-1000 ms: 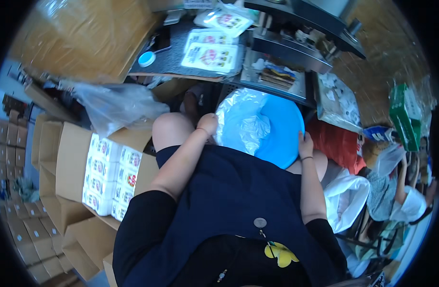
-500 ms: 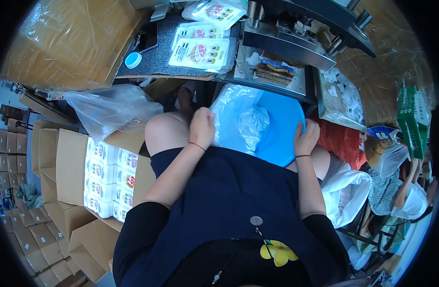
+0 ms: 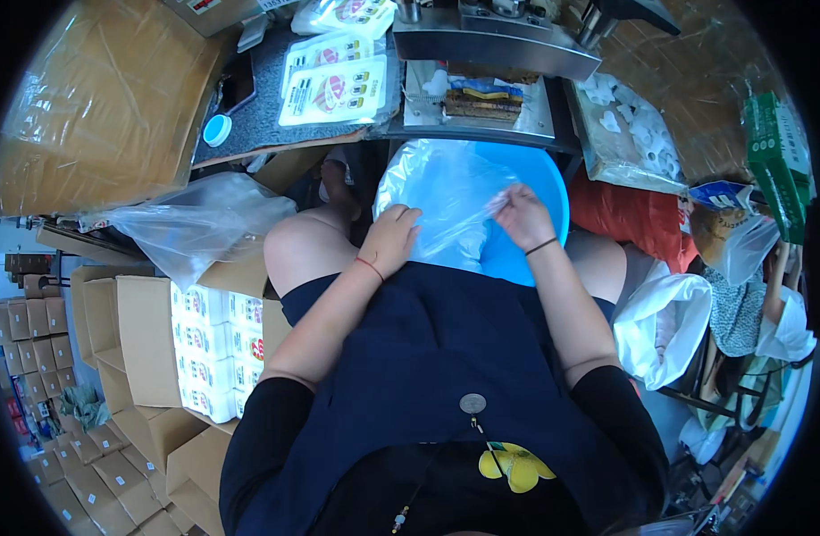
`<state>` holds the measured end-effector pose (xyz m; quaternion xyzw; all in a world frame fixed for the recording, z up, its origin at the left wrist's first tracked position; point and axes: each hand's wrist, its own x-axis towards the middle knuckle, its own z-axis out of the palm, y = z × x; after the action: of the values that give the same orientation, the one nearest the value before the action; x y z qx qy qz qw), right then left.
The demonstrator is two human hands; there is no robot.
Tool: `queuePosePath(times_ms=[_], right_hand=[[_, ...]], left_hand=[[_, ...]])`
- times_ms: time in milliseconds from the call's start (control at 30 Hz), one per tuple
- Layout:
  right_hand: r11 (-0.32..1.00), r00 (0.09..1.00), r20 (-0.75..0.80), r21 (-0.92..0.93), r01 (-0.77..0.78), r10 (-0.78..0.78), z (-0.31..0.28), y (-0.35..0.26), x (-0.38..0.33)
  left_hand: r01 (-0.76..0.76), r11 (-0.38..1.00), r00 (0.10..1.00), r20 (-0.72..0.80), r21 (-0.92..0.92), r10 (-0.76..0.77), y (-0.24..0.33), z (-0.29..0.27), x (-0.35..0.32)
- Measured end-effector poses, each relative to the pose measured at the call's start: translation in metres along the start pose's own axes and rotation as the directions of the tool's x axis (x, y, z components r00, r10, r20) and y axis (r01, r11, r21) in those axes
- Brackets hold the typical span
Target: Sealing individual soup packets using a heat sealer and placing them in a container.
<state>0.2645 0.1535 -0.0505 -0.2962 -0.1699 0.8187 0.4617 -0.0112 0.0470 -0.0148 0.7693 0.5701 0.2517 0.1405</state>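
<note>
left hand (image 3: 390, 239) now flat on clear bag (image 3: 446, 201) | right hand (image 3: 520, 214) has moved in, grip pinched on bag film | blue basin (image 3: 544, 183) beneath | bag being opened

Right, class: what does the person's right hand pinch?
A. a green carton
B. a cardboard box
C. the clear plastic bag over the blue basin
C: the right hand pinches the clear plastic bag lying in the blue basin on the lap.
</note>
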Motion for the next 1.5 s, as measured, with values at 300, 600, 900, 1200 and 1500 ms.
queuePosePath(times_ms=[300, 600, 900, 1200, 1500], right_hand=[[0.669, 0.956, 0.193, -0.683, 0.294, -0.222, -0.043, -0.153, -0.054], [0.856, 0.984, 0.099, -0.485, 0.180, -0.151, 0.044, -0.092, -0.063], [0.917, 0.972, 0.125, -0.327, 0.228, -0.198, 0.067, -0.083, -0.079], [0.469, 0.749, 0.639, -0.614, 0.635, -0.177, 0.109, -0.097, -0.115], [-0.151, 0.834, 0.405, -0.914, 0.376, -0.374, 0.037, -0.201, -0.171]], left_hand=[[-0.077, 0.942, 0.989, 0.142, 0.327, 0.032, -0.012, 0.035, 0.062], [0.327, 0.611, 0.887, 0.458, -0.721, 0.066, 0.085, 0.083, 0.104], [0.358, 0.331, 0.934, 0.333, -0.873, -0.130, 0.065, 0.063, 0.096], [0.018, 0.996, 0.865, 0.498, 0.082, -0.057, -0.012, 0.132, 0.068], [0.222, 0.717, 0.934, -0.066, -0.661, -0.351, 0.010, -0.002, 0.045]])
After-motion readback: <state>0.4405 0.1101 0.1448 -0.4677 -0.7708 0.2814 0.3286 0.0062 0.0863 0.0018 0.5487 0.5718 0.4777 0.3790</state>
